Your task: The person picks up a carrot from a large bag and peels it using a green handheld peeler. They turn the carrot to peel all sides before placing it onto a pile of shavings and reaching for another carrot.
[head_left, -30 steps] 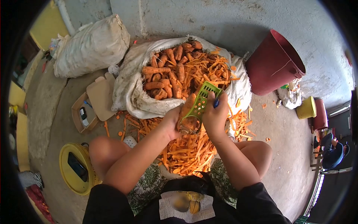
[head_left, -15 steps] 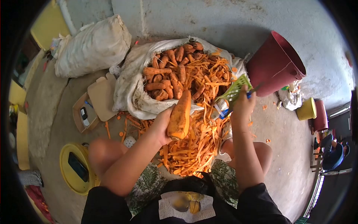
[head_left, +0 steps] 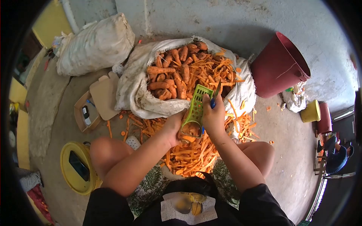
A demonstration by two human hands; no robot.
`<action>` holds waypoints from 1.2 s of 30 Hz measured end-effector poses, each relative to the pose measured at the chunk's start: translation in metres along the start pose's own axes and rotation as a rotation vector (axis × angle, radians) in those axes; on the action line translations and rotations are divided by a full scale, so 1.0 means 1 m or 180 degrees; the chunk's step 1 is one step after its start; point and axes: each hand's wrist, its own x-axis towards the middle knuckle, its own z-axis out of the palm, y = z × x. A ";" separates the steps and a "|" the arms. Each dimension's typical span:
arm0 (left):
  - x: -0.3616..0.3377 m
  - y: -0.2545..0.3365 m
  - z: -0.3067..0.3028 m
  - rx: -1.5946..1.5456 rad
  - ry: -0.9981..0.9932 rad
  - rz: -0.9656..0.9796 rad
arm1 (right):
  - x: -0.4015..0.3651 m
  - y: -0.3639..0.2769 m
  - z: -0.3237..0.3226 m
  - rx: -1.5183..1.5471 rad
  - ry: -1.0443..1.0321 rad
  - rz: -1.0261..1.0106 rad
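Note:
My left hand (head_left: pixel 173 127) is closed around a large carrot (head_left: pixel 190 130), held over the pile of peelings. In my right hand (head_left: pixel 215 116) is a green peeler (head_left: pixel 197 102) with a perforated body, its frame lying over the carrot and hiding much of it. The same hand also grips a small knife (head_left: pixel 217 89), blade pointing up and away from me. Just beyond both hands, an open white sack (head_left: pixel 137 94) bears unpeeled carrots (head_left: pixel 177 83) and orange peel strips (head_left: pixel 213 67). More peelings (head_left: pixel 190 158) are heaped between my legs.
A full white sack (head_left: pixel 96 47) leans at the back left, near an open cardboard box (head_left: pixel 103 98). To the left stands a yellow bucket (head_left: pixel 68 177) with a phone (head_left: pixel 78 165) on its lid. At the right are a cracked maroon bin (head_left: pixel 273 69) and a smaller yellow bucket (head_left: pixel 310 112).
My right hand has brought the peeler down and left onto the carrot, the knife still in its grip. My left hand has shifted slightly right, and the carrot is now mostly covered.

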 end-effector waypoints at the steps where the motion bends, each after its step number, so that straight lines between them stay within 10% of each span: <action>1: 0.001 0.000 0.001 -0.0088 0.0021 -0.0010 | 0.000 0.001 0.000 0.0123 -0.0054 0.0011; 15: 0.012 -0.005 -0.014 -0.0218 0.0019 -0.0085 | -0.004 0.002 0.000 -0.0276 -0.0073 0.0040; 28: -0.023 -0.015 -0.005 0.1322 -0.0490 -0.0670 | 0.070 0.048 -0.056 -0.1466 0.1712 -0.0023; 36: 0.001 -0.006 -0.016 0.0070 0.0030 -0.0290 | 0.018 0.010 -0.010 0.0053 0.0186 0.0138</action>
